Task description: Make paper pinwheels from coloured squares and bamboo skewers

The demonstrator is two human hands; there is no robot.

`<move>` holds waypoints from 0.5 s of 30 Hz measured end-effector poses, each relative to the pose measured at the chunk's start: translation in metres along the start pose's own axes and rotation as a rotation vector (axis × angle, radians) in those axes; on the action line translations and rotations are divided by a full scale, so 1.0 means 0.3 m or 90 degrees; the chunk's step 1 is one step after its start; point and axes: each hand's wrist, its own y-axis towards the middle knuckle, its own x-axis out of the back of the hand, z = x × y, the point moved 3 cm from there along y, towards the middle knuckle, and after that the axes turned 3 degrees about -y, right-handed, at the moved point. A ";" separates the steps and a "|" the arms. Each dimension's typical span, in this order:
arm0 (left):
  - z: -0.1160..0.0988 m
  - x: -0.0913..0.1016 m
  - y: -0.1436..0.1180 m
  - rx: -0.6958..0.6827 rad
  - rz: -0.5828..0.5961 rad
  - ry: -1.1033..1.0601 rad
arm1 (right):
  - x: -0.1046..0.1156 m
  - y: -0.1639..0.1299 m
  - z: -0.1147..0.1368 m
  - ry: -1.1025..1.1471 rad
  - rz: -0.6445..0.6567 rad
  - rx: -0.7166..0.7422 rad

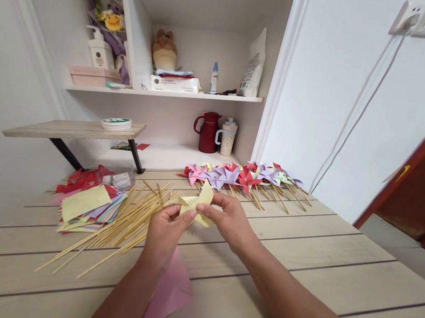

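A pale yellow paper pinwheel (pixel 206 195) is held up over the table between both my hands. My left hand (pixel 165 230) pinches its lower left side between thumb and fingers. From the right, my right hand (pixel 229 218) grips it near the centre, thumb in front and fingers behind. Under my left forearm lies a sheet of pink paper (pixel 170 294), partly hidden. Just left of my left hand, a loose pile of thin wooden sticks (pixel 129 221) spreads across the boards. Whether a stick is fixed to the yellow pinwheel, I cannot tell.
Several paper pinwheels on sticks (pixel 226 175) lie along the table's back right. Stacked coloured paper (pixel 85 202) sits at left, beside a small raised stand (pixel 73 129). Behind are white shelves (pixel 190 99), a dark red jug (pixel 209 134) and a cup (pixel 228 137).
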 end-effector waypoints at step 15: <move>0.001 0.003 -0.002 0.041 0.006 -0.034 | -0.006 -0.006 -0.004 0.027 0.015 0.013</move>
